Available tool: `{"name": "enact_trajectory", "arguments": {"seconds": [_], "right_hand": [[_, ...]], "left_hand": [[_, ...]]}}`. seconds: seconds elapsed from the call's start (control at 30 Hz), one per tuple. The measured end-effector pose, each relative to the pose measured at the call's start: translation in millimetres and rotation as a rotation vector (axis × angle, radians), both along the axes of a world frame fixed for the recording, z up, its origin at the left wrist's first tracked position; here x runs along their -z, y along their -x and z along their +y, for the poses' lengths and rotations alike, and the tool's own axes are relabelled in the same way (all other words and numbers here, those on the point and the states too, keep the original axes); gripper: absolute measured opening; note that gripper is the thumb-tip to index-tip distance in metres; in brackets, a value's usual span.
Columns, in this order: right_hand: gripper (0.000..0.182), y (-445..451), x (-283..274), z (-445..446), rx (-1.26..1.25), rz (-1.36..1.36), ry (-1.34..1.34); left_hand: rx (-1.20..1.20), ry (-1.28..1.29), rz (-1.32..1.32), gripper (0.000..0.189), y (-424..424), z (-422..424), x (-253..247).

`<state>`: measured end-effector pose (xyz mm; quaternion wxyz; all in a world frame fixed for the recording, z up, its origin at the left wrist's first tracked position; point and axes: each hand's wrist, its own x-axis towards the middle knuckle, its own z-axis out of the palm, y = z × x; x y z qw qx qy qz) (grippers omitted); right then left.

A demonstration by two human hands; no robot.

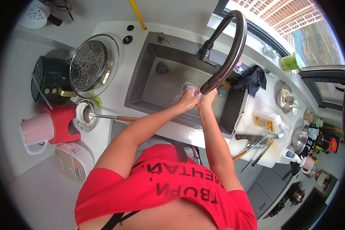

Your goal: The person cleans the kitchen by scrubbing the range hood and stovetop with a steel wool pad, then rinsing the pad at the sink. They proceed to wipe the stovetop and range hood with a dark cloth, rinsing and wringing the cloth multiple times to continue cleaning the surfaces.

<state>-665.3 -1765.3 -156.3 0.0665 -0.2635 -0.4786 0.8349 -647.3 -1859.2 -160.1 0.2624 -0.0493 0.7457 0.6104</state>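
Observation:
Over the stainless steel sink (164, 87), my left hand (187, 100) and my right hand (207, 98) meet under the spout of a dark gooseneck faucet (241, 37). A small, pale, wet thing (195, 90) with a bluish patch shows between them. My left fingers are curled around it; its kind is unclear. The spout hides part of my right hand, so its grip is not plain. Just beyond my hands is the sink drain (187, 86). A steel wool scrubber (162, 67) lies on the basin floor.
Right of the sink are a dark cloth (251, 79), a white pump bottle (266, 122) and several long-handled utensils (256, 148) on a white cutting board (244, 143). On the left, a ladle (112, 117) rests in a bowl (86, 125), near a glass lid (115, 57) and a rice cooker (74, 162).

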Motion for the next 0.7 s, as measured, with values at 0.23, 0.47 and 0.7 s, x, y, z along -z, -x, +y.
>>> {"name": "enact_trajectory", "arguments": {"seconds": [0.23,0.47,0.7], "right_hand": [[0.024,-11.5,11.7,10.8,-0.246,-0.051,-0.197],[0.04,6.7,43.3,7.9,-0.329,-0.241,-0.163],[0.04,-14.3,31.4,-19.4,-0.276,-0.12,-0.24]], "left_hand": [[-0.243,-0.591,-0.435,0.058,6.3,-19.1,-15.4],[-0.449,-0.003,0.029,0.053,-25.7,19.5,-13.3],[-0.509,0.067,0.076,0.04,1.3,6.3,14.0]]}}
